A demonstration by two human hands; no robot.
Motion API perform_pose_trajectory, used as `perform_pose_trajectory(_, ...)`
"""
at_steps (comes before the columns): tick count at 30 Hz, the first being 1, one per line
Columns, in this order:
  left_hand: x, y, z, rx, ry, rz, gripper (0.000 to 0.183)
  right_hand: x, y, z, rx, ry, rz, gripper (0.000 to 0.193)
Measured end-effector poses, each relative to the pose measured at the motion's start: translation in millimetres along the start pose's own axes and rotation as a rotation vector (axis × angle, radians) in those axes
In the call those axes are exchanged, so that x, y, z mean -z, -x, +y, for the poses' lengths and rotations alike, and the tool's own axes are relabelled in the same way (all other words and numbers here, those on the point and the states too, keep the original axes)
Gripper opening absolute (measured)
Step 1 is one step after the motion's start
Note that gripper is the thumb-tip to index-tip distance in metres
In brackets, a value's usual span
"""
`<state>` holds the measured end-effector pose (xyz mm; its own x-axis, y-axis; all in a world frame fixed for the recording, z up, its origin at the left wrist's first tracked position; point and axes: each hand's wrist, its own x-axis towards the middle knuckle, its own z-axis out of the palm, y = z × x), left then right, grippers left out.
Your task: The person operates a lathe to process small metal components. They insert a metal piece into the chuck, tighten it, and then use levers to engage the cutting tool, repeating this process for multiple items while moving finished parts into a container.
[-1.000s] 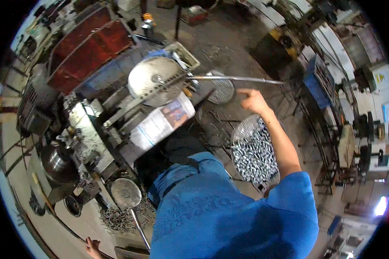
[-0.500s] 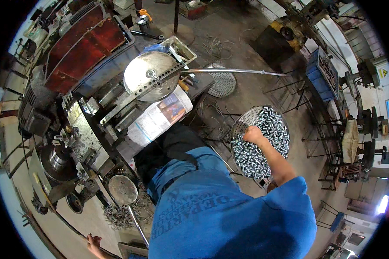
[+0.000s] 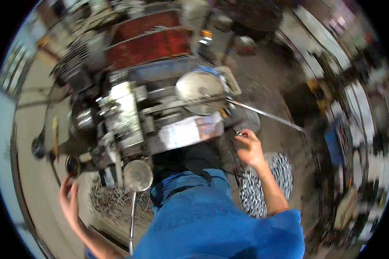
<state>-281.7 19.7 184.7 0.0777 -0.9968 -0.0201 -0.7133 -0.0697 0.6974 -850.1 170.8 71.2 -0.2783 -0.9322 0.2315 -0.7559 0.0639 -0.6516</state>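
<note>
My right hand [image 3: 250,149] is raised over the near side of a round tray [image 3: 283,170], heaped with small shiny metal cylinders. Its thumb and fingertips pinch one small metal cylinder [image 3: 239,134], blurred by motion. At the left, my left hand [image 3: 69,200] holds nothing, its thumb and fingers apart. Those fingertips are just below a dark round handwheel [image 3: 73,166] on the machine; whether they touch it I cannot tell. A dark, shiny chuck [image 3: 84,115] is on the machine above the handwheel.
A long perforated bar [image 3: 181,103] crosses a round metal disc [image 3: 196,88] over the bench. A printed paper sheet [image 3: 181,133] lies in front. One metal rod [image 3: 268,115] sticks out to the right. Below the machine, a round plate [image 3: 138,175] stands near metal shavings [image 3: 112,198]. Red bins [image 3: 147,47] stand behind.
My right hand has left the heap in the tray with a small metal cylinder. My left hand has moved up toward the handwheel. The whole view has turned and is blurred.
</note>
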Motion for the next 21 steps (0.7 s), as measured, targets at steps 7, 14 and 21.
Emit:
perform_pose_trajectory(7,-102.1,-9.2,140.8,-0.522,0.004,-0.332,0.027,-82.5,-92.9,-200.6,0.818,-0.251,-0.285,0.048)
perform_pose_trajectory(14,-119.6,-10.8,113.2,-0.556,0.330,-0.197,0.038,-100.0,-104.7,-250.8,0.962,-0.292,-0.315,0.044)
perform_pose_trajectory(21,-107.1,-20.5,95.8,-0.517,0.325,-0.250,0.040,-108.6,-123.0,-272.5,1.100,-0.144,-0.326,0.037)
